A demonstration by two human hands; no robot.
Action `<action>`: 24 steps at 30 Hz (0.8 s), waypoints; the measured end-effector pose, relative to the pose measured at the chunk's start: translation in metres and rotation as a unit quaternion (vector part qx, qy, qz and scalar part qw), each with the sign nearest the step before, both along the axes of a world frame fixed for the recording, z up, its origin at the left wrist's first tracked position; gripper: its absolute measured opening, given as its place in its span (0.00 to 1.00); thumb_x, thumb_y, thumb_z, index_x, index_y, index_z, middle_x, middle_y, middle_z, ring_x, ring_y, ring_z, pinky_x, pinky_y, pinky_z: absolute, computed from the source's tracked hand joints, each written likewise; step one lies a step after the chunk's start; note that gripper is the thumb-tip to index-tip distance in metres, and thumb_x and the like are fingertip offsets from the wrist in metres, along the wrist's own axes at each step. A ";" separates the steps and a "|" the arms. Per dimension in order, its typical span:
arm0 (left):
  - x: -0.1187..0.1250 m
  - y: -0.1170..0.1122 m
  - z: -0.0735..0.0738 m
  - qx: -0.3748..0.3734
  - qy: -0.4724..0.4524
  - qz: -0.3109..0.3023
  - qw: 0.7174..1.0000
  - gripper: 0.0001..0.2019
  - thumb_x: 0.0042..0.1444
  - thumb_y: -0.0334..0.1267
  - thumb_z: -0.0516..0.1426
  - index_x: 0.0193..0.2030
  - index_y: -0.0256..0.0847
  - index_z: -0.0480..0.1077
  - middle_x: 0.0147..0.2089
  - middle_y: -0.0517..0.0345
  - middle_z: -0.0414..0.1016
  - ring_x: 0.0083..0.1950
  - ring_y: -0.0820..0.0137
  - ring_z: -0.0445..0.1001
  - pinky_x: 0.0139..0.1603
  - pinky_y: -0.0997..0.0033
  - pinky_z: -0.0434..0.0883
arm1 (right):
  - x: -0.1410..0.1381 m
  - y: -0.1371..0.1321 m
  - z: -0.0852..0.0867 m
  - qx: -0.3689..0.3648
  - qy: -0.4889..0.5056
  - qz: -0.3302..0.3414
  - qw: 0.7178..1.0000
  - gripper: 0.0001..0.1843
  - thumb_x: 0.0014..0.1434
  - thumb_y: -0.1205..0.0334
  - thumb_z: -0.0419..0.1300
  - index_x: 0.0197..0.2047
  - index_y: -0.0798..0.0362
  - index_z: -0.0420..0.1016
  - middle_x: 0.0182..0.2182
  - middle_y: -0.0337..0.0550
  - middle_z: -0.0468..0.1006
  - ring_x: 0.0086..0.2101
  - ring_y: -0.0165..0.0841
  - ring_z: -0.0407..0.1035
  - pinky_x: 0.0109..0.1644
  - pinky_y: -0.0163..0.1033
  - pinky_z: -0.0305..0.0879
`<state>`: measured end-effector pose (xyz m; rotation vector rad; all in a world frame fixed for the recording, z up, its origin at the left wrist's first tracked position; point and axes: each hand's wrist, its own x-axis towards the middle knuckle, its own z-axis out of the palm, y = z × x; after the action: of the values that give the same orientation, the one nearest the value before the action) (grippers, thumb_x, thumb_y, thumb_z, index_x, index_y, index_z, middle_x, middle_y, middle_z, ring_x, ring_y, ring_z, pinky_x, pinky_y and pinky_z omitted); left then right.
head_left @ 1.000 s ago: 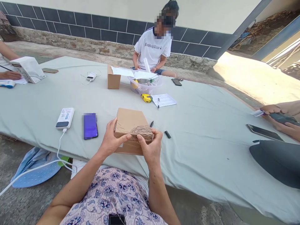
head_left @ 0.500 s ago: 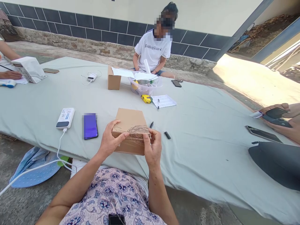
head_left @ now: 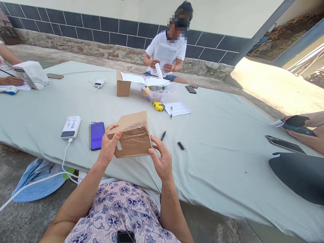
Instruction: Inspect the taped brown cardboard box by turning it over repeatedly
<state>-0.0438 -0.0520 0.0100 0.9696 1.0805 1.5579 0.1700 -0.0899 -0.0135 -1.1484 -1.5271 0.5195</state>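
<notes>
A brown cardboard box (head_left: pixel 134 148) is tilted above the near side of the table, with dark scribbled lines across one edge and a small patterned patch on its front. My left hand (head_left: pixel 109 143) grips its left end, thumb over the top edge and fingers partly hidden behind. At the right end, my right hand (head_left: pixel 162 160) has its thumb and fingertips against the box's edge. Just beyond that hand lie a black pen (head_left: pixel 163 135) and its black cap (head_left: pixel 181 145). Left of the box is a phone (head_left: pixel 97 135) with a purple screen.
A white power bank (head_left: pixel 71 127) trails a cable off the table. Farther back are a yellow tape measure (head_left: pixel 158 106), a printed sheet (head_left: pixel 178 108), a clear plastic basin (head_left: pixel 154 96) and another cardboard box (head_left: pixel 123 88). A dark cap (head_left: pixel 296 175) lies right. A person opposite holds papers.
The cardboard box has shifted left and turned, showing more of its front side. My right hand has eased from its top corner to its right edge. The person opposite has lifted papers.
</notes>
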 end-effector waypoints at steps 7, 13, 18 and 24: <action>-0.003 0.005 0.005 -0.041 -0.102 -0.034 0.993 0.32 0.48 0.68 0.63 0.46 0.42 0.72 0.45 0.52 0.80 0.47 0.60 0.79 0.41 0.65 0.77 | -0.003 0.000 -0.002 0.041 -0.016 -0.002 0.999 0.17 0.67 0.53 0.58 0.56 0.45 0.76 0.57 0.49 0.78 0.58 0.39 0.72 0.56 0.47 0.75; 0.004 0.000 0.000 -0.127 -0.071 -0.080 0.986 0.28 0.49 0.67 0.62 0.44 0.45 0.74 0.41 0.56 0.78 0.40 0.65 0.76 0.30 0.72 0.72 | -0.006 -0.001 -0.002 0.039 0.036 -0.043 0.998 0.15 0.66 0.52 0.59 0.51 0.49 0.74 0.51 0.50 0.78 0.53 0.38 0.74 0.50 0.43 0.77; 0.006 -0.002 -0.002 -0.111 0.003 -0.095 0.989 0.29 0.51 0.67 0.60 0.43 0.43 0.74 0.44 0.55 0.77 0.43 0.67 0.73 0.36 0.72 0.73 | -0.006 0.000 -0.004 0.045 0.021 -0.067 0.997 0.26 0.63 0.48 0.62 0.62 0.47 0.67 0.59 0.53 0.72 0.57 0.40 0.71 0.52 0.45 0.77; 0.008 -0.004 0.000 -0.094 0.058 -0.078 0.991 0.29 0.53 0.68 0.57 0.41 0.42 0.72 0.41 0.57 0.76 0.43 0.69 0.71 0.42 0.71 0.70 | -0.008 0.000 -0.002 0.088 -0.083 -0.072 0.990 0.49 0.58 0.37 0.63 0.74 0.41 0.47 0.72 0.55 0.52 0.71 0.49 0.52 0.64 0.57 0.69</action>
<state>-0.0355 -0.0556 0.0102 0.9990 1.1804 1.2627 0.1624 -0.0900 -0.0157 -1.1751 -1.5837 0.1911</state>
